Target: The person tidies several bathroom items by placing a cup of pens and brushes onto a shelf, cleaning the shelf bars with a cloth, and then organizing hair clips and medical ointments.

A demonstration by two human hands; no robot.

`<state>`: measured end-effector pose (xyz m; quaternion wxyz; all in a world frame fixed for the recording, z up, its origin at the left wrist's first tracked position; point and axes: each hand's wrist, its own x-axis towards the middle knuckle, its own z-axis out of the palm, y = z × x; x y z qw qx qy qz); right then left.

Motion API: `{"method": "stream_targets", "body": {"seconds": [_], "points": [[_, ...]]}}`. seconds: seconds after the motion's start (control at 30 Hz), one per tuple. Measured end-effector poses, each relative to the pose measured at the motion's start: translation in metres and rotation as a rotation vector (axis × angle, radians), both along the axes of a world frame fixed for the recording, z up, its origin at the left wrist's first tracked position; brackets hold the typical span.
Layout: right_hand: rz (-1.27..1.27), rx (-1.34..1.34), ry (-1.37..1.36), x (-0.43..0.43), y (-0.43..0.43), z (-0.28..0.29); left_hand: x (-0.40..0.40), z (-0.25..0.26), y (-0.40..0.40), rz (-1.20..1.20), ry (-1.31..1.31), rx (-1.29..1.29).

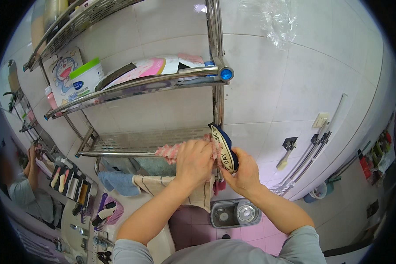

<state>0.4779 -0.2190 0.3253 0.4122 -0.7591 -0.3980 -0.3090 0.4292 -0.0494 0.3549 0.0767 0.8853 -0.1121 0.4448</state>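
My left hand (196, 161) is closed on a fluffy pink cloth (168, 153) at the right end of the lowest shelf of a metal wall rack (118, 154). Beside it, my right hand (246, 171) grips the lower edge of a dark blue and cream fabric item (225, 148) bearing printed letters. The item stands tilted against the rack's right post, touching the pink cloth. Part of the cloth is hidden behind my left hand.
Towels, among them a striped beige one (198, 191), hang under the shelf. A white tub with a green lid (85, 76) and packages lie on the middle shelf. Below are a grey mop bucket (236, 214), a washbasin (151, 231) and a pink basket (116, 211). A mirror is at left.
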Motion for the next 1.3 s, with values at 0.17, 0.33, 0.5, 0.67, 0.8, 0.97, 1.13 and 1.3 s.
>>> {"method": "stream_targets", "body": {"seconds": [0.17, 0.33, 0.5, 0.67, 0.8, 0.97, 1.13, 1.3], "points": [[0.108, 0.195, 0.101, 0.011, -0.023, 0.033, 0.003, 0.001, 0.004, -0.064, 0.052, -0.042], [0.081, 0.152, 0.195, 0.029, -0.058, 0.084, -0.004, 0.006, 0.009, -0.018, 0.155, -0.010], [-0.007, 0.004, 0.206, 0.051, -0.076, 0.070, 0.000, 0.012, 0.005, 0.002, 0.220, 0.001], [0.101, -0.157, 0.259, 0.084, -0.065, 0.034, 0.002, 0.015, 0.004, -0.024, 0.279, -0.004], [0.221, -0.126, 0.253, 0.098, -0.044, 0.021, 0.004, 0.011, 0.003, -0.048, 0.203, -0.019], [0.234, -0.292, 0.225, 0.125, -0.020, 0.007, 0.005, 0.016, -0.001, -0.067, 0.185, -0.016], [0.246, -0.589, 0.131, 0.128, 0.004, 0.007, 0.002, 0.018, 0.008, -0.006, 0.301, 0.037], [0.222, -0.493, 0.088, 0.141, 0.016, -0.039, 0.003, 0.023, 0.007, -0.072, 0.263, 0.008]]}}
